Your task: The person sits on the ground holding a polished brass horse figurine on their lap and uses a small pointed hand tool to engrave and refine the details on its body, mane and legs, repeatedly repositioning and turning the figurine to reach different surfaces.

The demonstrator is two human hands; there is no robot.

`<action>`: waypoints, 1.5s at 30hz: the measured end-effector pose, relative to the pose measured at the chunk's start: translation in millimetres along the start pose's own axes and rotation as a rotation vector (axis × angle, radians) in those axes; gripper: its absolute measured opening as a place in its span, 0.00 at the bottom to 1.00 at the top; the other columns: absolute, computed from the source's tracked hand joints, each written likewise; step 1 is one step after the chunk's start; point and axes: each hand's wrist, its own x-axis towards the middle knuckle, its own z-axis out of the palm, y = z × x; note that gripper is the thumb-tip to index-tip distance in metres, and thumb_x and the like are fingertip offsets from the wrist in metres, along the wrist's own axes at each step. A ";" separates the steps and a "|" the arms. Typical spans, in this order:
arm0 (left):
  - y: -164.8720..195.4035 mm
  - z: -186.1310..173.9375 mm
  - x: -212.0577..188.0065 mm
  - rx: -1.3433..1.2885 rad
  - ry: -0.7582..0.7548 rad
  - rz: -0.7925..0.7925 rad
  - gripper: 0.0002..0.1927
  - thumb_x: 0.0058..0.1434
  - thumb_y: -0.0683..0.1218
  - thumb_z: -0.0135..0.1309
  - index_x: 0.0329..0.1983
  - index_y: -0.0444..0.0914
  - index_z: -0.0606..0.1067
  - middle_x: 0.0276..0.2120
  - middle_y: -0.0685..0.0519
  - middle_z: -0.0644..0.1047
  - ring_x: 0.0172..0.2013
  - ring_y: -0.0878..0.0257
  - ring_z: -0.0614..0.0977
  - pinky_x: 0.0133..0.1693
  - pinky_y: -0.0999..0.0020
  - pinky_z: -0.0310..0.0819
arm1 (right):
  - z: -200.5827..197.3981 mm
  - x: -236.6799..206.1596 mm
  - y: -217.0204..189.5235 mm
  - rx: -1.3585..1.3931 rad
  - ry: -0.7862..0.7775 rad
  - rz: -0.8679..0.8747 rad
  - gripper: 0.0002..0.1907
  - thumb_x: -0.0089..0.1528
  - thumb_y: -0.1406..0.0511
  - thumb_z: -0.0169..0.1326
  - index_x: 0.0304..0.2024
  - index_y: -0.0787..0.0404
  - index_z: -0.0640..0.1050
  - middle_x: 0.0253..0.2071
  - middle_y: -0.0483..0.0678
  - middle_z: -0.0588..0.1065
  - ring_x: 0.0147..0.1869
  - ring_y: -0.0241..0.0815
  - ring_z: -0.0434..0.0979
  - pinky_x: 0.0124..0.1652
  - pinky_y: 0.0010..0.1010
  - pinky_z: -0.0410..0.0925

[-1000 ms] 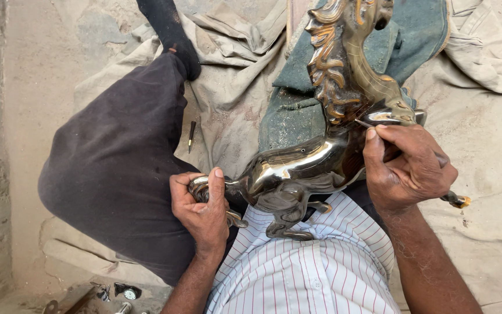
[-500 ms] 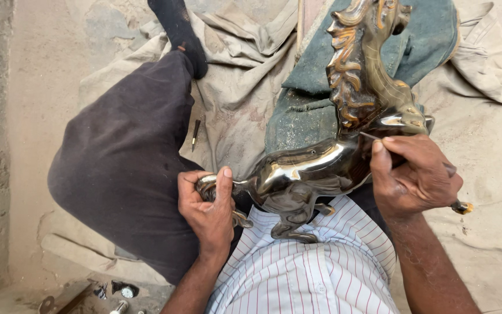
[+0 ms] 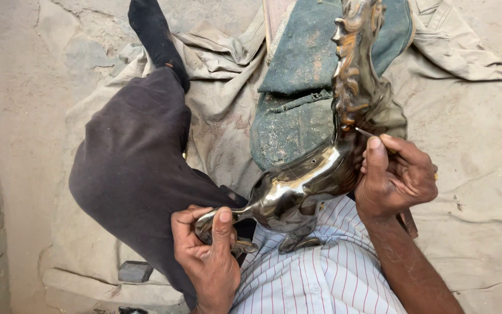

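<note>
A shiny brass horse figure (image 3: 315, 168) lies across my lap, its maned neck and head reaching up toward the top of the view. My left hand (image 3: 207, 256) grips the figure's tail end at the lower left. My right hand (image 3: 396, 177) is closed around a thin metal tool (image 3: 364, 132) whose tip touches the horse's neck. My striped shirt (image 3: 321, 273) sits just under the figure. My leg in dark trousers (image 3: 135, 168) stretches to the left.
A dusty green cloth (image 3: 297, 99) lies under the horse's head on a larger beige cloth (image 3: 466, 145) spread over the concrete floor (image 3: 24, 116). A small dark block (image 3: 135, 271) rests near the bottom left.
The view has shifted a little, so the figure and both hands sit further right. My right hand stays on the neck with the tool; my left keeps its grip on the tail end.
</note>
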 end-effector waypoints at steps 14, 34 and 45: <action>-5.6 -2.9 2.4 0.036 -0.014 0.031 0.12 0.66 0.40 0.59 0.40 0.36 0.66 0.29 0.55 0.70 0.23 0.75 0.69 0.22 0.79 0.63 | 0.8 2.2 1.6 -0.069 -0.056 -0.061 0.06 0.74 0.79 0.58 0.53 0.71 0.76 0.37 0.53 0.78 0.32 0.28 0.75 0.29 0.16 0.68; -13.2 -3.8 5.4 0.090 -0.003 0.086 0.12 0.67 0.39 0.60 0.42 0.35 0.66 0.34 0.55 0.69 0.31 0.76 0.71 0.29 0.81 0.70 | -7.6 7.4 -3.6 -0.153 -0.225 -0.152 0.06 0.75 0.79 0.59 0.51 0.70 0.75 0.41 0.55 0.79 0.38 0.33 0.77 0.34 0.17 0.69; -1.1 -9.7 -7.9 0.209 -0.010 0.043 0.13 0.64 0.41 0.62 0.42 0.34 0.68 0.33 0.54 0.70 0.29 0.74 0.69 0.29 0.79 0.65 | -14.4 6.7 2.8 -0.112 -0.171 -0.171 0.05 0.71 0.79 0.60 0.46 0.70 0.77 0.39 0.56 0.79 0.34 0.33 0.76 0.30 0.17 0.66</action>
